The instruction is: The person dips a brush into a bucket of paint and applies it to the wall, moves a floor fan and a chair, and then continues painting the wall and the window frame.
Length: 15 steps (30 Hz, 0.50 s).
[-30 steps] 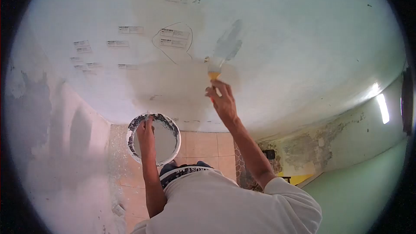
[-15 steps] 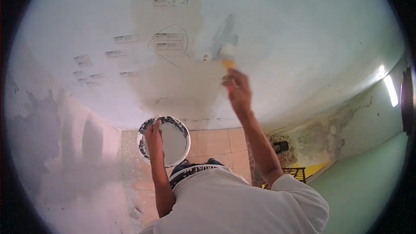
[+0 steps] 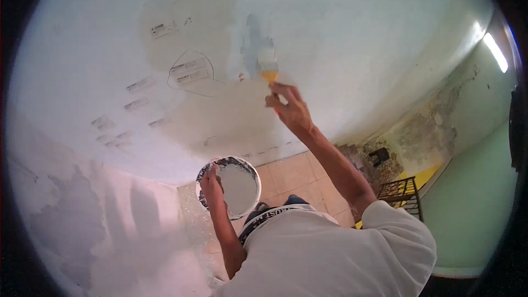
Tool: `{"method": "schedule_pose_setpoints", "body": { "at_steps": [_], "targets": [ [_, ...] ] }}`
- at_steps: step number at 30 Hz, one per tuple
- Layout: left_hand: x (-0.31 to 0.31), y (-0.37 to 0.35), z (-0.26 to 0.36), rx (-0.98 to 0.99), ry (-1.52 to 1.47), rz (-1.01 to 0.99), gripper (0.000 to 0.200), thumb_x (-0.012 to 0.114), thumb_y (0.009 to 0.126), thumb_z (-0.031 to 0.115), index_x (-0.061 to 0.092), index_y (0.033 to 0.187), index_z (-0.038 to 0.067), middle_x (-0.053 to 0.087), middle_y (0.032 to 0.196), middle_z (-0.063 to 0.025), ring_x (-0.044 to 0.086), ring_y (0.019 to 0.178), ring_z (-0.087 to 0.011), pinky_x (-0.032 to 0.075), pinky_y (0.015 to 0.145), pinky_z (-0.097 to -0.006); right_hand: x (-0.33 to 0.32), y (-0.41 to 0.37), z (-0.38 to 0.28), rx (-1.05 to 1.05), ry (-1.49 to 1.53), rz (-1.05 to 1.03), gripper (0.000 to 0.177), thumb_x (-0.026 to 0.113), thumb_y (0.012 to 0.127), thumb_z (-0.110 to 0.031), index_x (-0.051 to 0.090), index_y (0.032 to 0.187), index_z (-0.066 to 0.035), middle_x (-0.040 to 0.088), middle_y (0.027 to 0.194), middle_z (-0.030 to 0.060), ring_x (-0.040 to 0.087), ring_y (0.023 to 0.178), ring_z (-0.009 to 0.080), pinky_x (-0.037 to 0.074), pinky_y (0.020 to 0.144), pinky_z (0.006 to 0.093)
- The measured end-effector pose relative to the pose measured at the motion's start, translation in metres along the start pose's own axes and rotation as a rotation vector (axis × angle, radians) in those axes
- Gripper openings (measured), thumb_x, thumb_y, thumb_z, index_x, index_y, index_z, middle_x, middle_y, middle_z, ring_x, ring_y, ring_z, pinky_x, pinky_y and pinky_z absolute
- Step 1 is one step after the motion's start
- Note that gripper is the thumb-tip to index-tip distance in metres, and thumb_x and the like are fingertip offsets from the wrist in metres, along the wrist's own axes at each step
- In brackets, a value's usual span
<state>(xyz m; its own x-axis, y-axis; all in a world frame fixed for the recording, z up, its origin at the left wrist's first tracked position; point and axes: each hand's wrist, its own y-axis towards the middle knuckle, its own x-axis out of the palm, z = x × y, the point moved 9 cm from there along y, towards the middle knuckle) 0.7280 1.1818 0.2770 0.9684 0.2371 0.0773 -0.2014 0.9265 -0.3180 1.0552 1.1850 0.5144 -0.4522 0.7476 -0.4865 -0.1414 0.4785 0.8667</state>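
My right hand point(image 3: 291, 110) is closed around the handle of a putty knife point(image 3: 269, 74), yellow near the blade with a bit of red lower down. Its pale, wide blade lies against the wall point(image 3: 341, 38), at the lower end of a damp-looking grey smear point(image 3: 254, 38). Lower left, my left hand point(image 3: 212, 184) grips the rim of a round white bucket point(image 3: 257, 201). Smooth light-grey paste fills the bucket, and dark crust lines its inner wall. My left fingertips are partly hidden by the rim.
Several printed labels point(image 3: 192, 77) mark the wall, two inside a hand-drawn loop. Tiled floor point(image 3: 297, 173) lies under the bucket. To the right are a dark metal rack point(image 3: 399, 192), a peeling wall patch point(image 3: 429, 126) and a lit tube lamp point(image 3: 496, 52).
The view has turned, so the wall marks sit further left and the bucket further right. My right hand still holds the putty knife at the grey smear; my left stays on the bucket.
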Motion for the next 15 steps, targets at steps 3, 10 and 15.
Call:
{"method": "schedule_pose_setpoints", "body": {
  "at_steps": [3, 10, 15],
  "targets": [
    [-0.002, -0.011, 0.016, -0.063, -0.007, 0.044, 0.041, 0.071, 0.100, 0.031, 0.052, 0.068, 0.015, 0.036, 0.060, 0.0080, 0.032, 0.048, -0.0054, 0.024, 0.046, -0.0263, 0.003, -0.005, -0.011, 0.023, 0.040, -0.130, 0.034, 0.082, 0.079, 0.004, 0.072, 0.109, -0.010, 0.067, 0.125, 0.0076, 0.065, 0.121, 0.0291, 0.067, 0.083, 0.0385],
    [0.005, -0.017, 0.009, -0.035, -0.057, -0.019, 0.022, 0.064, 0.103, 0.032, 0.076, 0.105, 0.014, 0.036, 0.063, 0.0096, 0.031, 0.050, -0.0025, 0.023, 0.045, -0.0221, -0.072, 0.072, -0.006, 0.073, 0.052, 0.097, 0.025, 0.081, 0.081, 0.005, 0.073, 0.101, -0.007, 0.071, 0.116, 0.0077, 0.069, 0.108, 0.0283, 0.062, 0.081, 0.0381],
    [0.006, -0.013, 0.008, -0.083, 0.001, -0.013, 0.022, 0.065, 0.102, 0.031, 0.076, 0.105, 0.012, 0.034, 0.063, 0.0101, 0.030, 0.050, -0.0016, 0.023, 0.044, -0.0219, -0.067, 0.060, -0.008, -0.010, -0.036, 0.189, 0.025, 0.082, 0.081, 0.003, 0.073, 0.102, -0.008, 0.069, 0.119, 0.0070, 0.068, 0.115, 0.0274, 0.064, 0.081, 0.0369]
  ]
}}
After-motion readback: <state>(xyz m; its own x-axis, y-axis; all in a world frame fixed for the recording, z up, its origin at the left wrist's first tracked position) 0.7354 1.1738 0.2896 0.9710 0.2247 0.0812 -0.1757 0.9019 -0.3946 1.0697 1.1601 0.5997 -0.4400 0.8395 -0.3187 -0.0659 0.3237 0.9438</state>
